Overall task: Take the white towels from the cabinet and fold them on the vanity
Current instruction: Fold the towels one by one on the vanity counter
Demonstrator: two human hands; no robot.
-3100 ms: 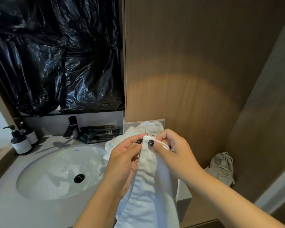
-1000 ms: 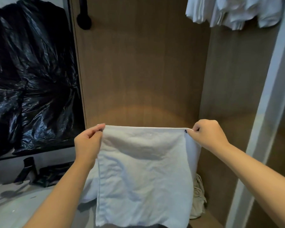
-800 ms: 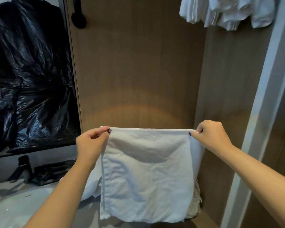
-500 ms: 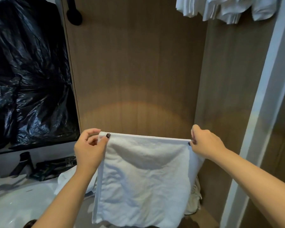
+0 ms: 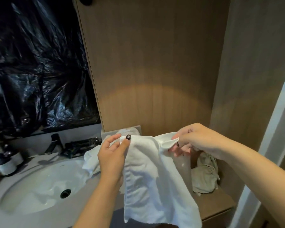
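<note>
A white towel (image 5: 155,175) hangs in front of me above the vanity's right end. My left hand (image 5: 112,155) pinches its top left corner between thumb and fingers. My right hand (image 5: 196,140) pinches the top right corner, and the top edge sags in loose folds between the two hands. Behind my left hand another white towel (image 5: 92,160) lies crumpled on the vanity counter (image 5: 92,199), beside the sink.
An oval sink (image 5: 36,186) with a black drain fills the counter's left. A black faucet (image 5: 53,143), a dark tray (image 5: 79,147) and pump bottles (image 5: 7,162) stand behind it. A beige cloth (image 5: 206,175) lies on the wooden cabinet shelf (image 5: 215,206) at right. Black plastic (image 5: 36,66) covers the mirror.
My hands have come down and closer together, so the towel that was stretched flat now sags and folds. My view has tipped down toward the sink and counter.
</note>
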